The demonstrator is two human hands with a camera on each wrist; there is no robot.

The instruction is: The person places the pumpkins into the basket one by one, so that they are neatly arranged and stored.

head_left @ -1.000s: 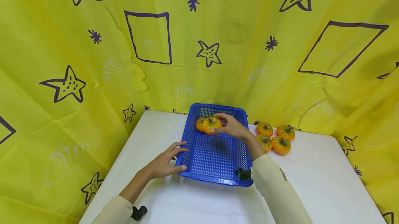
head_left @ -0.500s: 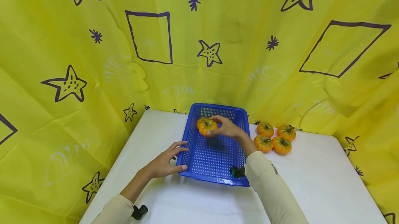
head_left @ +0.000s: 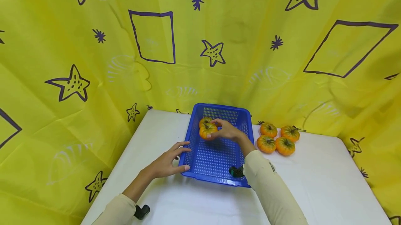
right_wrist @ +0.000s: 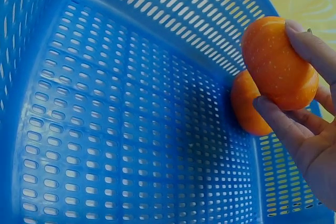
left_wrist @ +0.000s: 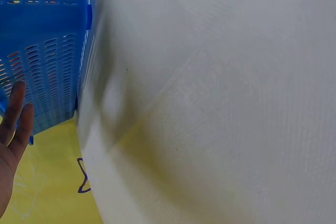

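Between its thumb and fingers my right hand (head_left: 226, 130) holds a small orange pumpkin (right_wrist: 278, 64) with a greenish top, over the far left part of a blue plastic basket (head_left: 216, 180). A second pumpkin (right_wrist: 247, 103) lies in the basket's far left corner, partly covered by the held one in both the head and right wrist views. My left hand (head_left: 166, 162) has its fingers spread against the left side of the basket, thumb by the near left corner. In the left wrist view, its fingers (left_wrist: 22, 129) overlap the basket's slotted wall.
Several more pumpkins (head_left: 285, 146) sit in a cluster on the white table (head_left: 325, 179), just right of the basket. A yellow curtain (head_left: 238, 26) printed with stars and fish hangs behind the table and along its sides.
My right hand has moved the held pumpkin a little left and toward me, so the other pumpkin shows behind it. My left hand stays by the basket.
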